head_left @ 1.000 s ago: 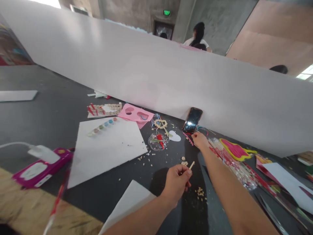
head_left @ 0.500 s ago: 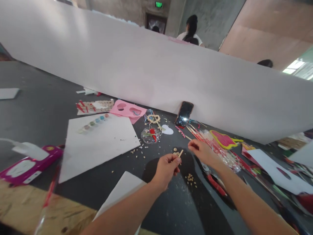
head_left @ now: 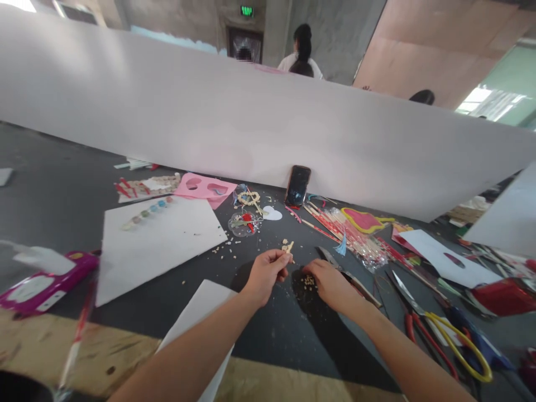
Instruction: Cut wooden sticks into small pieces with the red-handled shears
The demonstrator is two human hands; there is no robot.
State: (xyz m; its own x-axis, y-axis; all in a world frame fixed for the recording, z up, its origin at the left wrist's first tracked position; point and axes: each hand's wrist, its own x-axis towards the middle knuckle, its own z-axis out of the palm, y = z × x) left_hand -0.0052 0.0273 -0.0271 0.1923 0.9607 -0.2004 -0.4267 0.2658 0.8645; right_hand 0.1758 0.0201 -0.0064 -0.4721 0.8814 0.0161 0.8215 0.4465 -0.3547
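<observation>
My left hand (head_left: 268, 273) pinches a short pale wooden stick (head_left: 290, 247) between thumb and fingertips, its tip pointing up and away. Just past the stick lie a few small wooden pieces (head_left: 285, 242). My right hand (head_left: 333, 285) is lowered to the dark table, fingers curled down at a scatter of tiny wooden bits (head_left: 309, 283). Whatever its fingertips may hold is hidden. Alongside that hand lies a pair of pliers (head_left: 329, 257), partly covered by it.
A phone (head_left: 298, 185) leans against the white partition (head_left: 259, 123). Red-and-white sticks (head_left: 330, 226), plastic wrap, and scissors (head_left: 419, 312) lie to the right. White boards (head_left: 154, 251), a pink sheet (head_left: 205, 187), a bead tray (head_left: 245, 224) and a purple glue-gun-like device (head_left: 50, 279) occupy the left.
My right hand has come back from beside the phone, down to the wooden bits near the pliers. My left hand keeps its stick. The view has swung right, bringing scissors into sight.
</observation>
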